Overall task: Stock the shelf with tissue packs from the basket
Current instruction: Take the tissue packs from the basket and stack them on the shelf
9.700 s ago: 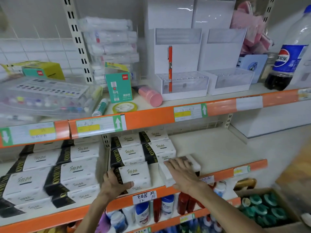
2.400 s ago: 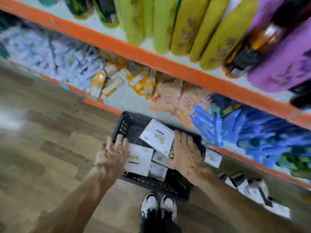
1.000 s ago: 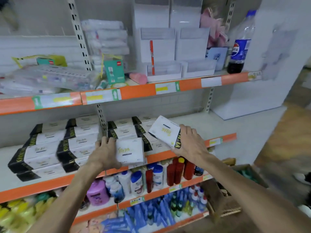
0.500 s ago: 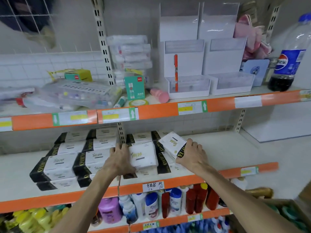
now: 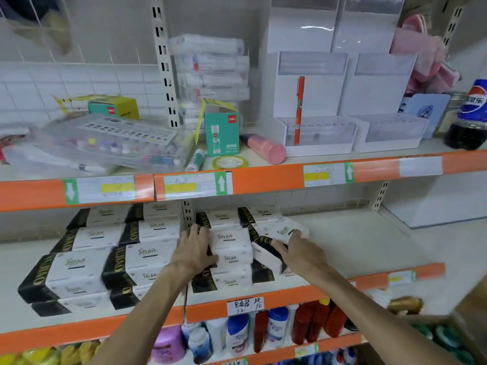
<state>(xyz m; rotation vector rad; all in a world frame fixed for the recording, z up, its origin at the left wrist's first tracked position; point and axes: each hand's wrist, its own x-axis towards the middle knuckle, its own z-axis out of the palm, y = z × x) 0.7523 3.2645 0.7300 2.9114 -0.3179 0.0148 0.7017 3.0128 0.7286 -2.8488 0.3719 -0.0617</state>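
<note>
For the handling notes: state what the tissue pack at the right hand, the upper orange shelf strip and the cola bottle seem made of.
The tissue pack at the right hand: soft wrap, likely thin plastic film, faint sheen; blur leaves paper possible. The upper orange shelf strip: smooth, slightly glossy, plastic or painted metal, cannot tell which. The cola bottle: clear glossy plastic, dark drink showing through.
</note>
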